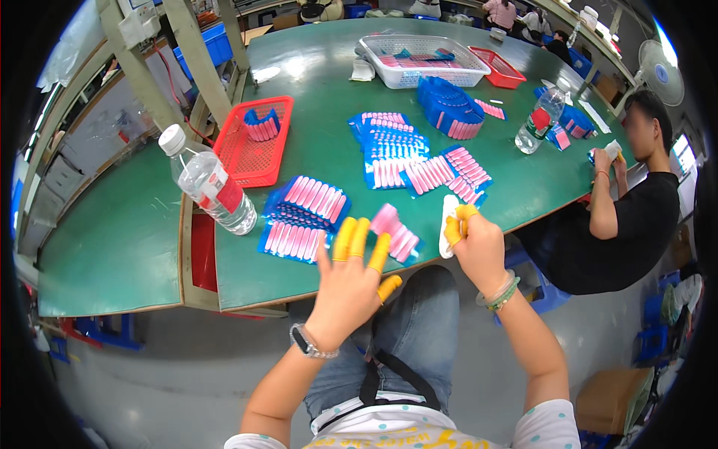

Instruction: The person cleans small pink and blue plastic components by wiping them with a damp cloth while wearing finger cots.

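Note:
My left hand [345, 293] is spread over the near edge of the table, with yellow finger cots on several fingers. Just past its fingertips lies a short blue strip with pink pieces [395, 232], blurred; I cannot tell if the fingers touch it. Beyond that hand sits a folded stack of blue strips lined with pink sticks [305, 213]. My right hand [480, 251], also in yellow cots, is closed on a flat white oval piece [447, 228], held upright above the table edge. More pink-and-blue strips [430, 173] lie farther off in the middle.
On the left stand a plastic bottle [213, 187] and a red basket [254, 161]. A blue strip coil [452, 112], a white basket [426, 75] and a small red basket [497, 71] are at the back. Right, another bottle [540, 120] and a seated person [621, 224] handling something white.

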A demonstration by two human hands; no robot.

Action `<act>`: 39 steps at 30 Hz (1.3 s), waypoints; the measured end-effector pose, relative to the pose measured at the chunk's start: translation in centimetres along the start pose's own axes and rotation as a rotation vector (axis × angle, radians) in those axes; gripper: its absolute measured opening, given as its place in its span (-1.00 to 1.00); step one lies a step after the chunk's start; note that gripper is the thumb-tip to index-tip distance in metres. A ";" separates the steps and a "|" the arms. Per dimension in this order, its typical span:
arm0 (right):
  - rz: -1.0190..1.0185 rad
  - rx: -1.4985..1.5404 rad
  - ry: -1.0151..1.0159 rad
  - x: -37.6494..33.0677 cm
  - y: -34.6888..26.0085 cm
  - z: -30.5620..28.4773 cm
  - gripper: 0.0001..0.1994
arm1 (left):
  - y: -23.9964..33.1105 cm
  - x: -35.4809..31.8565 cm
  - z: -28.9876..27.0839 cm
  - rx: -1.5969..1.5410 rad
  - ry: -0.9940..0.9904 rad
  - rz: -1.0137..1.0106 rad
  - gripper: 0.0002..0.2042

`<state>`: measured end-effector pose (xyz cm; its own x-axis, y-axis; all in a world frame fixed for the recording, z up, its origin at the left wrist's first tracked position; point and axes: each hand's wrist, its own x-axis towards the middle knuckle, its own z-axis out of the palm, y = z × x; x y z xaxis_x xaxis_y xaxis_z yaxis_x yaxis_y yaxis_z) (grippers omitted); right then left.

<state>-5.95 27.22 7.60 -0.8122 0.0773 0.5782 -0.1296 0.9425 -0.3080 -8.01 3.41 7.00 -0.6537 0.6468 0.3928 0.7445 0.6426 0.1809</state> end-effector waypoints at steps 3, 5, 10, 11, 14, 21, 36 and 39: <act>0.142 0.278 0.086 0.7 -0.3 0.7 -0.85 | -2.1 -0.1 -2.8 0.152 0.150 -0.194 -0.43; 0.294 0.591 0.128 1.5 -0.1 1.9 -0.87 | -4.0 -0.2 -3.5 0.274 0.227 -0.265 -0.47; 0.538 0.952 0.260 1.3 2.4 4.1 -0.88 | -4.5 0.7 -2.1 0.404 0.316 -0.321 -0.49; 0.541 1.027 0.306 1.3 2.9 4.1 -0.87 | -3.5 1.3 -1.7 0.331 0.271 -0.272 -0.50; 0.556 1.099 0.367 0.9 3.0 3.8 -0.86 | -0.5 4.0 0.6 0.156 0.212 -0.147 -0.50; 0.587 1.109 0.370 1.1 2.0 4.3 -0.85 | 1.9 9.0 6.0 0.088 0.149 -0.004 -0.44; 0.037 0.378 -0.361 6.5 2.1 4.5 -0.75 | 1.4 2.1 2.0 0.122 -0.039 0.075 -0.42; -0.070 0.104 -0.515 6.1 -1.7 4.2 -0.78 | 1.0 2.0 2.4 0.168 -0.135 0.052 -0.36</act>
<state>-13.04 24.73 8.44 -0.9703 -0.1796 0.1622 -0.2285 0.9002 -0.3706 -8.87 6.38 5.80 -0.6355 0.7229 0.2713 0.7522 0.6589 0.0063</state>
